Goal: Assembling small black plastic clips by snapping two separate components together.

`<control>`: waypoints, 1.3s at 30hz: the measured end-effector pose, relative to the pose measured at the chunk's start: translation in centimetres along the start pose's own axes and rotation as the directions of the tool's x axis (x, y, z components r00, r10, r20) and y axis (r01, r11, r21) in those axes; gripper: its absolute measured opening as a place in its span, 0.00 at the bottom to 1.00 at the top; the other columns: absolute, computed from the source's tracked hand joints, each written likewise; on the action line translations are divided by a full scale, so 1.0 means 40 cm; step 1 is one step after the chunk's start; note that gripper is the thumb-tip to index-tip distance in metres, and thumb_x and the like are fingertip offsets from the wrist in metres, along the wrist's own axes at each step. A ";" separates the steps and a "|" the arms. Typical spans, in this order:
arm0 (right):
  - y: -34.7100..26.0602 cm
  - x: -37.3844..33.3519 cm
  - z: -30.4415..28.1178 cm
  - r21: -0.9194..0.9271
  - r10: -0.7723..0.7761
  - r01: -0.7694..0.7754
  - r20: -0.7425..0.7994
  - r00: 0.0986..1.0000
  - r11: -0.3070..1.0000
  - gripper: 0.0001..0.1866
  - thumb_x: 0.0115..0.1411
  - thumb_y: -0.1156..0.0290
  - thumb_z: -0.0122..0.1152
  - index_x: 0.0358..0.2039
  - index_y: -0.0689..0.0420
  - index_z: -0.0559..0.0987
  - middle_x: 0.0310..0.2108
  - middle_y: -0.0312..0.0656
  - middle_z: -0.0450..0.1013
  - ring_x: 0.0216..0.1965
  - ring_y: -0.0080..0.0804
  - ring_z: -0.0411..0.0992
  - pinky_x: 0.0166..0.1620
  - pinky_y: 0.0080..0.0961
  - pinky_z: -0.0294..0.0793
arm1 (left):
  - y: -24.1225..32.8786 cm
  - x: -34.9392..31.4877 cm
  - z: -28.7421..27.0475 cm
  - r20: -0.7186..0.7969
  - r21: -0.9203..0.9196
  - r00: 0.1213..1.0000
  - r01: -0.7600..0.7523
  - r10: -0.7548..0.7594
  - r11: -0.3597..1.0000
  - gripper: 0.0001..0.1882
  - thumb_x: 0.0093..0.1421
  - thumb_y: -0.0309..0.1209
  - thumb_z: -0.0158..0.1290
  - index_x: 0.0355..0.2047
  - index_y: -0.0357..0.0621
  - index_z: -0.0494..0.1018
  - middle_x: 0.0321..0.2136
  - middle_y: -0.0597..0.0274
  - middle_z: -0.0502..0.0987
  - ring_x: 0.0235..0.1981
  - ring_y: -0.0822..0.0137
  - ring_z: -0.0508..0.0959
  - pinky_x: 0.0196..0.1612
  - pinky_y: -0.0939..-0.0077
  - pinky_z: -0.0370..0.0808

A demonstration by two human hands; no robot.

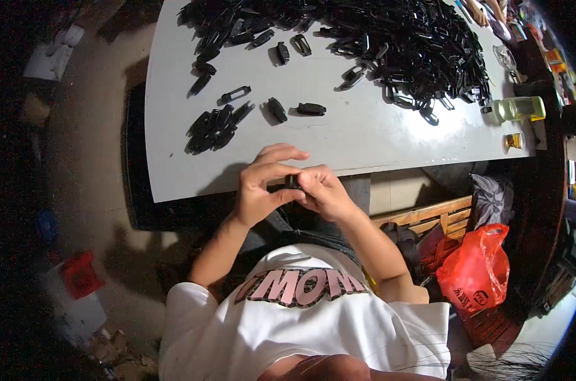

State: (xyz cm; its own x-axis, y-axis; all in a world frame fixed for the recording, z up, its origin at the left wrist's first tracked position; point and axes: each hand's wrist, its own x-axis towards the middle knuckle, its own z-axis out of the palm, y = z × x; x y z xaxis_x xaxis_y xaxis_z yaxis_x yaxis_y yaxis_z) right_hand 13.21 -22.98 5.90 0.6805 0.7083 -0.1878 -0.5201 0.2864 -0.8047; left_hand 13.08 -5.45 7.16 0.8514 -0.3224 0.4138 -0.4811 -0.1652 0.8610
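Observation:
Just over the near edge of the white table, my two hands meet around a small black plastic piece. My left hand pinches it from the left between thumb and index finger, its other fingers raised. From the right, my right hand grips it with thumb and curled fingers. Most of the piece is hidden by the fingers. On the table beyond lie loose black plastic casings, some of them open frames. To their left is a small cluster of casings.
A large heap of black casings covers the far side of the table. At the right edge stand a yellow-green bottle and a small amber jar. A red plastic bag rests by a wooden bench. Another person's hand shows far right.

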 end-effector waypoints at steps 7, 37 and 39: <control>-0.151 0.092 -0.177 -0.962 -0.784 -0.269 -0.207 0.585 0.053 0.13 0.48 0.83 0.49 0.34 0.55 0.75 0.24 0.40 0.69 0.24 0.37 0.70 0.27 0.27 0.68 | -0.075 0.067 -0.041 -0.192 0.139 0.954 0.257 -0.229 0.956 0.10 0.58 0.24 0.40 0.40 0.39 0.67 0.33 0.57 0.69 0.36 0.66 0.72 0.39 0.73 0.69; -0.086 0.014 -0.040 -0.563 -0.038 -0.112 -0.248 0.968 0.819 0.14 0.55 0.62 0.60 0.29 0.61 0.75 0.14 0.30 0.65 0.12 0.15 0.59 0.15 0.12 0.56 | 0.032 0.072 -0.053 0.164 0.367 0.986 -0.053 -0.009 0.929 0.14 0.35 0.18 0.58 0.28 0.39 0.75 0.25 0.57 0.77 0.26 0.59 0.77 0.29 0.73 0.72; -0.106 0.005 -0.011 -0.519 0.008 -0.153 -0.271 0.962 0.841 0.15 0.55 0.61 0.60 0.34 0.62 0.75 0.14 0.31 0.66 0.12 0.15 0.61 0.15 0.12 0.57 | 0.030 0.061 -0.055 0.132 0.351 0.991 -0.054 0.008 0.935 0.14 0.35 0.18 0.58 0.28 0.39 0.75 0.26 0.57 0.77 0.26 0.59 0.77 0.29 0.73 0.73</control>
State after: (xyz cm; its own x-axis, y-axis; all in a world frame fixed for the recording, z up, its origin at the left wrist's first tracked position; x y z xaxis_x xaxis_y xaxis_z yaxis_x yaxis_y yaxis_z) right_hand 15.77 -24.33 9.05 0.7907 0.5090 -0.3401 -0.2738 -0.2028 -0.9401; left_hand 15.05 -4.37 9.84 0.8125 -0.4440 0.3778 -0.5692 -0.4638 0.6789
